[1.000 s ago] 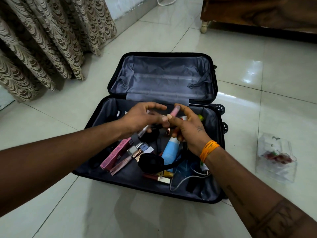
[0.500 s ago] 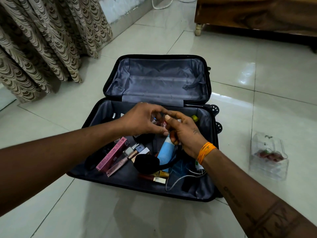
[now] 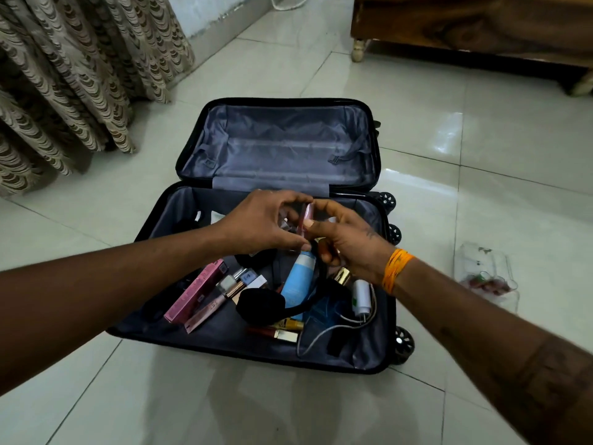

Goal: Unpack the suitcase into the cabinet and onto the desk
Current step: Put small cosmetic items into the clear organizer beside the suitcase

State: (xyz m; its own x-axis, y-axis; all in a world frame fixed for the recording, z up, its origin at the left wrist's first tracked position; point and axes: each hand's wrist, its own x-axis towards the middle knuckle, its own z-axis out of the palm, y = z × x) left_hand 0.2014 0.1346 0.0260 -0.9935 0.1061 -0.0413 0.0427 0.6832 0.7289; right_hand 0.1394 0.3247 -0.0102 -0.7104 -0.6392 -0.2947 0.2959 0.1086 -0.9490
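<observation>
No brand or label can be read on anything here; the print on the boxes and tubes is too small and blurred.

The black suitcase [image 3: 205, 130] lies open on the pale tiled floor, its grey-lined lid tipped back away from the person. In its near half lie a long pink box [image 3: 194, 292], a pink lip-gloss tube [image 3: 205, 311] just beside it, a light blue bottle [image 3: 300, 279], a black rounded pouch [image 3: 261, 305], a white charger [image 3: 361, 297] with its cable, and small gold-capped tubes [image 3: 285, 332]. To the right of the suitcase, apart from it, a clear plastic case [image 3: 487, 277] sits on the floor. A patterned curtain [image 3: 73, 75] hangs left of the suitcase; dark wooden furniture [image 3: 475, 24] stands beyond it.

Above the suitcase's near half the two hands meet. The right hand [image 3: 349, 245], an orange band at its wrist, pinches a slim pink tube [image 3: 306, 216] between thumb and forefinger. The left hand [image 3: 260, 221] curls its fingers around the same tube; small dark items under its fingers are unclear.
</observation>
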